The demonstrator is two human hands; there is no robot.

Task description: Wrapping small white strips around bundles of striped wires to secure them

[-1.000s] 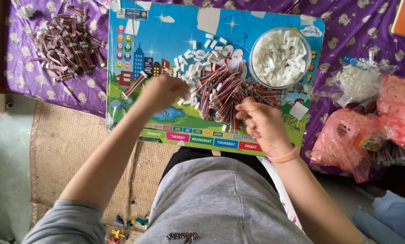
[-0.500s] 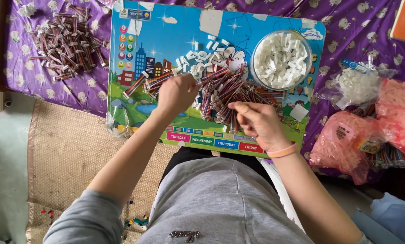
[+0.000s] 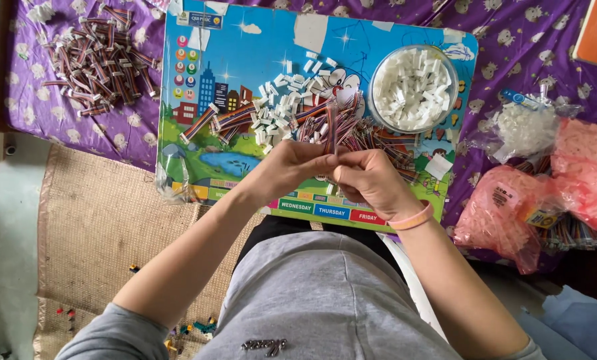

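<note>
My left hand (image 3: 292, 165) and my right hand (image 3: 372, 180) meet over the near edge of a colourful cartoon board (image 3: 245, 60). Together they pinch a short multicoloured ribbon cable (image 3: 330, 130) that stands upright between the fingertips. Just beyond the hands lies a heap of similar cables (image 3: 365, 133) and a scatter of small white plastic connectors (image 3: 282, 107). A round clear bowl of white connectors (image 3: 412, 87) stands at the board's far right. What the fingertips hold besides the cable is hidden.
A pile of finished cables (image 3: 98, 60) lies on the purple cloth (image 3: 65, 127) at far left. Pink bags (image 3: 512, 213) and a clear bag of white parts (image 3: 525, 130) sit at right. A woven mat (image 3: 98, 227) with small bits covers the floor at left.
My left hand has drawn back from the pile of parts toward my right hand. Both hands now hold one cable upright between them.
</note>
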